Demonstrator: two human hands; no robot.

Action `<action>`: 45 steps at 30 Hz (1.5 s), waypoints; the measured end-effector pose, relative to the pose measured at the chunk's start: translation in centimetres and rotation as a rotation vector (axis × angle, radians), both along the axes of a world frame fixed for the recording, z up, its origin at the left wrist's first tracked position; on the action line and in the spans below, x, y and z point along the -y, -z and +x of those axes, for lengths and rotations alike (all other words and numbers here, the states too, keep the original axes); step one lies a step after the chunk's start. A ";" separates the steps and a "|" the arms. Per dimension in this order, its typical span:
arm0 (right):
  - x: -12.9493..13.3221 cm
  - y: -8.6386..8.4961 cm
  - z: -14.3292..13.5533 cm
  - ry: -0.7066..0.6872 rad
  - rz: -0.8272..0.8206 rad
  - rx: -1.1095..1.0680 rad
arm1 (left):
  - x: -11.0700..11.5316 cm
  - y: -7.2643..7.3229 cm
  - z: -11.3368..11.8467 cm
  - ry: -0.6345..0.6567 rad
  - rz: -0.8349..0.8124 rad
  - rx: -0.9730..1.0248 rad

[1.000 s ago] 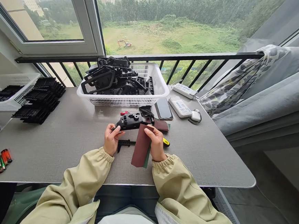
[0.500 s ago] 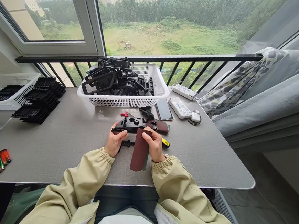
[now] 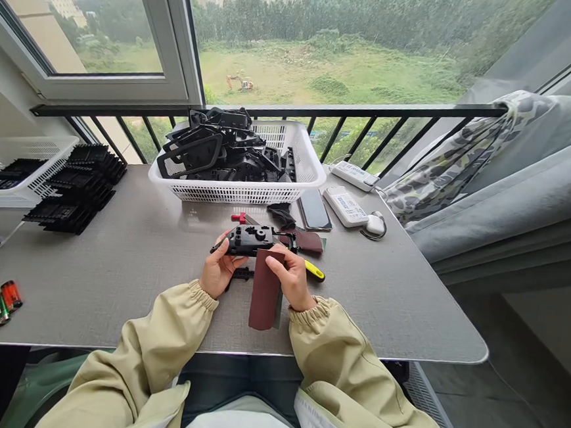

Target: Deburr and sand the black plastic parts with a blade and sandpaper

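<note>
A black moulded plastic part is gripped at its left end by my left hand, just above the table. My right hand pinches a folded dark red sheet of sandpaper with a green back, its upper edge against the right end of the part. Below the part lies a second slim black piece, partly hidden by the sheet. Another piece of red sandpaper rests just beyond my right hand. A yellow handle pokes out beside my right fingers; its other end is hidden.
A white basket heaped with black plastic parts stands at the back. Stacked black parts and another white basket are at the left, batteries nearer. A phone and white adapters lie back right. A red-ended tool lies behind the part.
The black part has tilted slightly and my left fingers have shifted on its end. The sandpaper hangs straighter in my right hand, its thumb a little further left.
</note>
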State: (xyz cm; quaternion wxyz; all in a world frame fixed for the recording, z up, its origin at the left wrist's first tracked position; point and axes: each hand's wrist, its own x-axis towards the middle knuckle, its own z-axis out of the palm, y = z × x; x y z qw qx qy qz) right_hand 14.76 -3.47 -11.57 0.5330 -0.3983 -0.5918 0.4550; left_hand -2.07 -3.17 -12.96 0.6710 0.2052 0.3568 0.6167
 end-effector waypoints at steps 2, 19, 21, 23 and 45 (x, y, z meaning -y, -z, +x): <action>-0.1 0.1 -0.1 -0.015 0.003 0.025 | 0.0 -0.1 0.2 -0.003 -0.006 -0.030; -0.1 1.0 -1.3 -0.081 0.060 0.173 | 0.8 0.4 1.1 -0.092 0.154 -0.265; -0.1 0.9 -1.3 -0.088 0.060 0.178 | 0.8 0.4 1.1 -0.098 0.147 -0.278; -0.1 0.9 -1.2 -0.099 0.058 0.183 | 0.8 0.5 1.1 -0.098 0.143 -0.287; 0.1 0.1 -0.3 0.109 -0.070 -0.117 | -0.3 0.7 0.2 -0.102 -0.018 -0.148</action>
